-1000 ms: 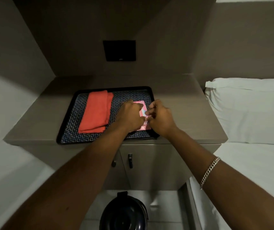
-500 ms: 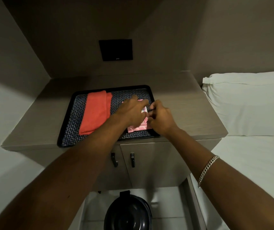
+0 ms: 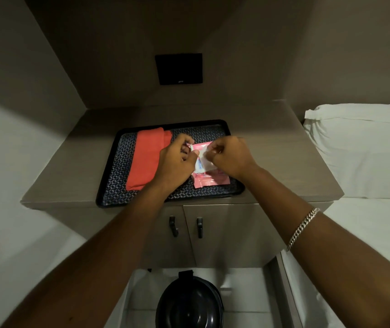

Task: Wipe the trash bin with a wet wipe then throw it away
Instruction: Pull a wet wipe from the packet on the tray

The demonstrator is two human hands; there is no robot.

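A pink wet-wipe pack (image 3: 209,178) lies on the right half of a black patterned tray (image 3: 118,185) on the cabinet top. My left hand (image 3: 177,162) pins the pack's left edge, thumb and fingers closed on its flap. My right hand (image 3: 230,158) pinches a white wipe (image 3: 205,159) at the pack's opening. The black round trash bin (image 3: 189,304) stands on the floor below the cabinet, between my forearms, its lid down.
A folded orange cloth (image 3: 145,159) lies on the tray's left half. The grey cabinet (image 3: 283,166) has two door handles (image 3: 186,227) below. A bed with a white pillow (image 3: 359,147) borders the right. A dark wall panel (image 3: 179,68) hangs behind.
My hands have drawn apart over the pack: the right one has shifted right and lifted with a bit of white wipe. The view has tilted down slightly.
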